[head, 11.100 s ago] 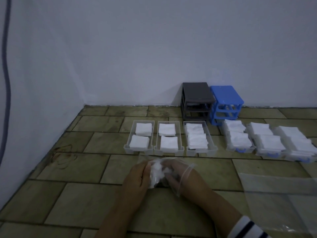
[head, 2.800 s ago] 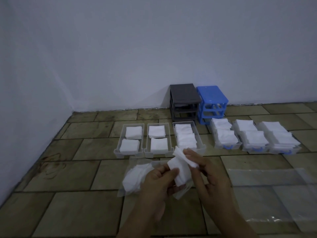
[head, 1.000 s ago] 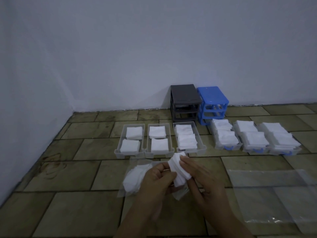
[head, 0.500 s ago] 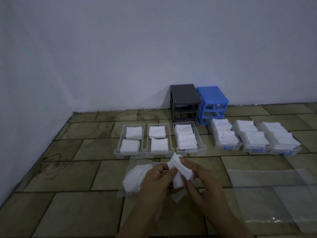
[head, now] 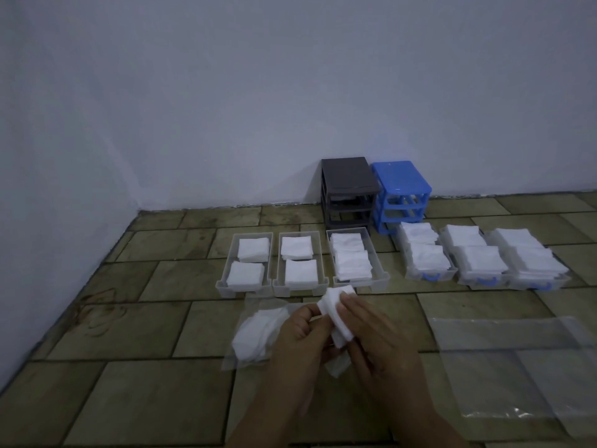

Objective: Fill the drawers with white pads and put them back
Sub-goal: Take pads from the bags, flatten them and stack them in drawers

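Dim tiled floor [head: 135, 334] under a pale wall. At 9 o'clock of the hands, a clear bag [head: 255, 334] lying flat with loose white pads inside. At 11 o'clock, three clear drawers in a row: left drawer [head: 226, 282] with two thin stacks, middle drawer [head: 277, 282] likewise, third drawer [head: 382, 276] filled fuller. Low at centre, left hand [head: 300, 344] with curled fingers pinching one edge of a small bunch of white pads [head: 334, 313]; right hand [head: 378, 337] gripping the same bunch from the other side, fingertips [head: 344, 300] pressed on top. Bunch held just above the floor, near the front of the middle and third drawers. At 12 o'clock, against the wall, a dark grey drawer frame [head: 349, 189] touching a blue drawer frame [head: 400, 189], both with empty slots. At 1 to 2 o'clock, three blue-handled drawers [head: 484, 281] heaped with pads. At 3 to 4 o'clock, a flat clear plastic sheet [head: 504, 367] on the floor.
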